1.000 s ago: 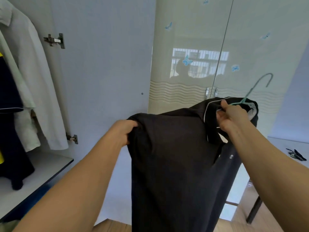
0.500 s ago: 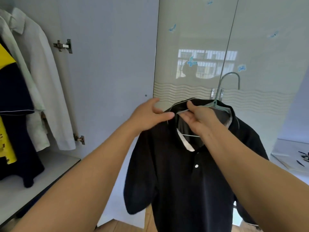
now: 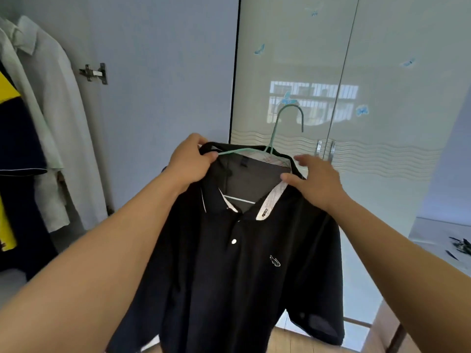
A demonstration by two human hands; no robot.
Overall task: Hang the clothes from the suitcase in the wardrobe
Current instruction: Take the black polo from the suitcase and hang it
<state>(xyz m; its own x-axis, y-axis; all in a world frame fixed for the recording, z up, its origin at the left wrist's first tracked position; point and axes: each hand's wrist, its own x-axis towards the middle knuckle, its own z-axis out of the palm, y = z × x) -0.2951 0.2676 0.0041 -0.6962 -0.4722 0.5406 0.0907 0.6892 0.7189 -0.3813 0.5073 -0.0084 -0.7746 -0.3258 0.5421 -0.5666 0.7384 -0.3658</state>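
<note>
Thin teal wire hanger (image 3: 285, 123): shoulders and most of the lower bar are lying concealed inside the black short-sleeved polo shirt (image 3: 229, 276).
Shirt hem: running off the bottom edge.
Yellow and navy garment (image 3: 15, 138): being cropped by the left edge.
Small dark items on white tabletop (image 3: 458, 247): too blurred to identify.

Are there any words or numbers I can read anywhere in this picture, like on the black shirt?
No readable words or numbers.
Black polo shirt: small white outlined chest logo, a picture, no letters.
White inner collar strip: dark tab with marks too small and blurred to read.
Glossy pale wardrobe doors: blue butterfly decals only.
</note>
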